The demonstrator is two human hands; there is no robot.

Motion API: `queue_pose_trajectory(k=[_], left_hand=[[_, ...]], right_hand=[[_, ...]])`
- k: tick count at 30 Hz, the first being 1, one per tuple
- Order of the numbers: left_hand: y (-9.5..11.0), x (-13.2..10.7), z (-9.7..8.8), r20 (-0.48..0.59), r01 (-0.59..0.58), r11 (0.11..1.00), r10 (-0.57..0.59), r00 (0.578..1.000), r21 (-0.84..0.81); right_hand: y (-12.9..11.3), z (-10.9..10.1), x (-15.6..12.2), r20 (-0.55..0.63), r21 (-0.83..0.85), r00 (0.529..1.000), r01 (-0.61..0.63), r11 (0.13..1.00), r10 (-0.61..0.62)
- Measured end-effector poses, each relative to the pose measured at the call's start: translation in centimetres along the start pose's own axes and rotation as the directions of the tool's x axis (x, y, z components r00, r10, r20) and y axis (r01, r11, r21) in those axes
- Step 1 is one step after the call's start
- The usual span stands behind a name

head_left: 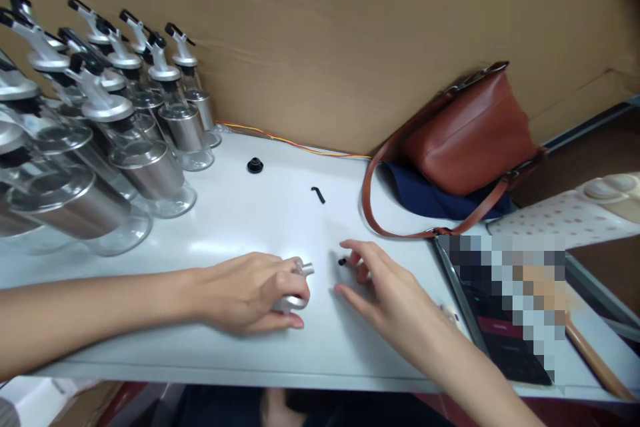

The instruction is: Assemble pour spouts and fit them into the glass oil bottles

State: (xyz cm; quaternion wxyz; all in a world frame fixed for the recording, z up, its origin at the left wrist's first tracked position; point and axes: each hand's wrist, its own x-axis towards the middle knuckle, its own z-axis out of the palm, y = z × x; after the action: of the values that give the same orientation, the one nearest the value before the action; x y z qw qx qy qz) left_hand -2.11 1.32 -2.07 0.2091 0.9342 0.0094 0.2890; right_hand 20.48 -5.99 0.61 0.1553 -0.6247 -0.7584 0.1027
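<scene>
My left hand [247, 290] rests on the white table [280, 213] and grips a silver metal pourer cap [295, 293], whose spout pokes out past my fingers. To its right my right hand [383, 287] hovers low over the table, fingers spread, with its fingertips at a small black part [343, 261]; I cannot tell whether it is pinched. Farther back lie a small bent black piece [318, 195] and a round black stopper [255, 165].
Several glass bottles with steel bands and silver pourer tops [125, 127] crowd the left of the table. A brown leather handbag [470, 137] sits on dark blue cloth at the right. A tablet [500, 320] lies at the near right. Cardboard [325, 33] forms the back wall, with a thin orange wire along it.
</scene>
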Motion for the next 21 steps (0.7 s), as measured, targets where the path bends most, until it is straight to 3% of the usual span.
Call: queue_pose_trajectory(k=[9, 13, 17, 21], left_hand=[[-0.1, 0.1, 0.1, 0.011, 0.027, 0.999, -0.028, 1.0, 0.032], [-0.2, -0.2, 0.2, 0.047, 0.029, 1.0, -0.029, 0.998, 0.011], [-0.3, -0.3, 0.3, 0.045, 0.02, 1.0, -0.021, 0.999, 0.014], [-0.3, -0.3, 0.5, 0.02, 0.005, 0.999, -0.006, 1.0, 0.047]], right_hand=[[1.1, 0.8, 0.4, -0.023, 0.061, 0.999, -0.04, 0.997, 0.041], [0.4, 0.3, 0.4, -0.019, 0.246, 0.998, -0.06, 0.967, 0.067], [-1.1, -0.4, 0.2, 0.02, 0.56, 0.986, -0.15, 0.815, 0.168], [-2.4, -1.2, 0.3, 0.102, 0.76, 0.991, -0.137, 0.635, 0.092]])
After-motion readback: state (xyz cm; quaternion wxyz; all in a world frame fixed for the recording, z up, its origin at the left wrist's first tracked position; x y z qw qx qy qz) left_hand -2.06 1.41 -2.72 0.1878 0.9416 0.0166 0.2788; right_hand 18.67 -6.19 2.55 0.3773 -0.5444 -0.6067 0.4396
